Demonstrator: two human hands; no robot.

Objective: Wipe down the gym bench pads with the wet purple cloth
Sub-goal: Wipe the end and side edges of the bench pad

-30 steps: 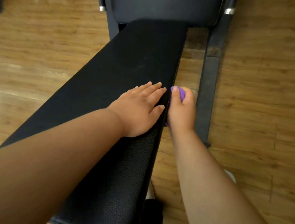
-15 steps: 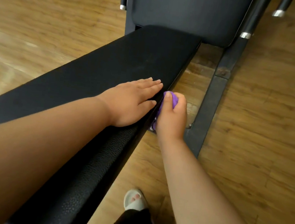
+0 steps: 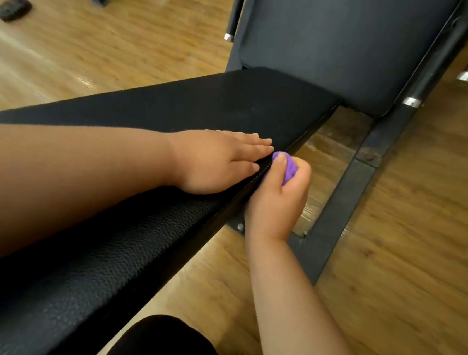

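My right grip (image 3: 279, 195) clenches the one purple cloth (image 3: 289, 169) against the side of the long pad (image 3: 205, 107); my left grip (image 3: 217, 163) lies flat, released, on top. A second pad (image 3: 330, 36) stands beyond.

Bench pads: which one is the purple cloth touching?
The long flat pad in front, where the right hand holds the purple cloth against its side edge. The upright pad beyond it is untouched.

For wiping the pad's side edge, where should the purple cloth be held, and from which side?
Bunch it in the palm, as the right hand does: thumb over the cloth, fingers curled round it. Come from the right flank of the pad, since that face is vertical and the left hand lies flat on top.
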